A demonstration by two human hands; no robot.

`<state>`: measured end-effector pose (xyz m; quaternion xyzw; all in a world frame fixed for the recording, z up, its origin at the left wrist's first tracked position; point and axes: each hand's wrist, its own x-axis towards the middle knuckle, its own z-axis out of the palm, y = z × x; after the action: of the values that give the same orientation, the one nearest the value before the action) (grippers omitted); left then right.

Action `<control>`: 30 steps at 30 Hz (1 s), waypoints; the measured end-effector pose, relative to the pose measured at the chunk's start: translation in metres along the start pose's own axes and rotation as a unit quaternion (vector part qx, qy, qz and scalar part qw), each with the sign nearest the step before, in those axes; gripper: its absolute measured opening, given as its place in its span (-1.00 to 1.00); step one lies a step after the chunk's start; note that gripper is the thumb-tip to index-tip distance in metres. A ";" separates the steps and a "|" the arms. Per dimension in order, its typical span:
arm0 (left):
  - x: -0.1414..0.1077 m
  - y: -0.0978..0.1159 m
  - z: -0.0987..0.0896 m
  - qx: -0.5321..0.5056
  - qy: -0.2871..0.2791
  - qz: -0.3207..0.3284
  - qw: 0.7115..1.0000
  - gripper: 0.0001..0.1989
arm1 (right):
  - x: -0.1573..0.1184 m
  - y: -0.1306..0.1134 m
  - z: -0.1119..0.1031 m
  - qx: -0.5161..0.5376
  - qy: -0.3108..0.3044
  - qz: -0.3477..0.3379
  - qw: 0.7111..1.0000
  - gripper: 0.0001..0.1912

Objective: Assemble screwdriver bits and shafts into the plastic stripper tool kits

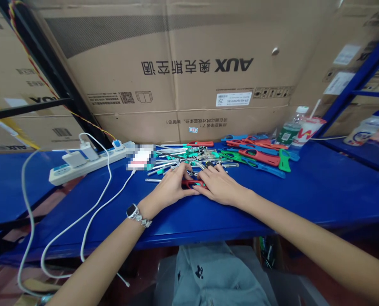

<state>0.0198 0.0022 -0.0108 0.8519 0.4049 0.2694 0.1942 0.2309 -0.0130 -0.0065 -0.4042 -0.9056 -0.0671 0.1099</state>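
Observation:
Between both hands a red stick lighter (189,183) lies low over the blue shelf, its thin metal tube (153,180) pointing left. My left hand (168,187) is closed around its left part. The fingers of my right hand (223,185) are bent and pressed on its right end, beside a bit of green. A small yellow-and-black thing (207,164) shows at my right fingertips; its kind is hidden. Just beyond my hands lies a loose pile of metal lighter tubes (167,152) with green parts. Red, blue and green lighter casings (259,157) are heaped right of the pile.
A white power strip (94,163) with plugs and a charging phone (140,157) are on the left; white cables (108,199) hang over the front edge. Back right stand a green-labelled bottle (288,131), a cup with a straw (307,131) and another bottle (366,127). Cardboard (189,38) walls the back.

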 end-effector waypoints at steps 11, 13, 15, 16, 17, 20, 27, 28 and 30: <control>-0.005 0.011 -0.020 0.067 0.259 0.066 0.961 -0.63 | -0.007 0.001 -0.004 0.066 0.029 0.093 0.993 -0.61; -0.006 0.011 -0.018 0.037 0.259 0.018 0.965 -0.46 | -0.008 0.002 -0.004 0.089 0.041 0.116 0.988 -0.60; -0.004 0.014 -0.014 -0.019 0.207 -0.053 0.977 -0.41 | -0.007 0.002 -0.004 0.121 0.057 0.151 0.979 -0.59; -0.002 0.016 -0.011 -0.059 0.176 -0.089 0.979 -0.42 | -0.007 0.000 -0.005 0.141 0.064 0.172 0.973 -0.59; 0.001 0.019 -0.008 -0.108 0.146 -0.119 0.976 -0.44 | -0.006 -0.002 -0.006 0.162 0.069 0.190 0.966 -0.60; 0.014 0.029 0.005 -0.268 0.119 -0.149 0.944 -0.45 | -0.002 -0.010 -0.008 0.225 0.072 0.233 0.943 -0.63; 0.040 0.041 0.023 -0.470 0.180 -0.155 0.850 -0.51 | 0.006 -0.026 -0.003 0.340 0.127 0.197 0.911 -0.74; 0.041 0.040 0.020 -0.481 0.170 -0.151 0.847 -0.55 | 0.005 -0.028 -0.003 0.351 0.125 0.188 0.909 -0.75; 0.038 0.035 0.007 -0.491 0.149 -0.143 0.846 -0.64 | 0.005 -0.029 -0.003 0.371 0.115 0.175 0.905 -0.73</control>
<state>0.0648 0.0112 0.0140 0.5273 0.3614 0.5264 0.5606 0.2068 -0.0294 -0.0030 -0.4754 -0.7612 0.2479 0.3648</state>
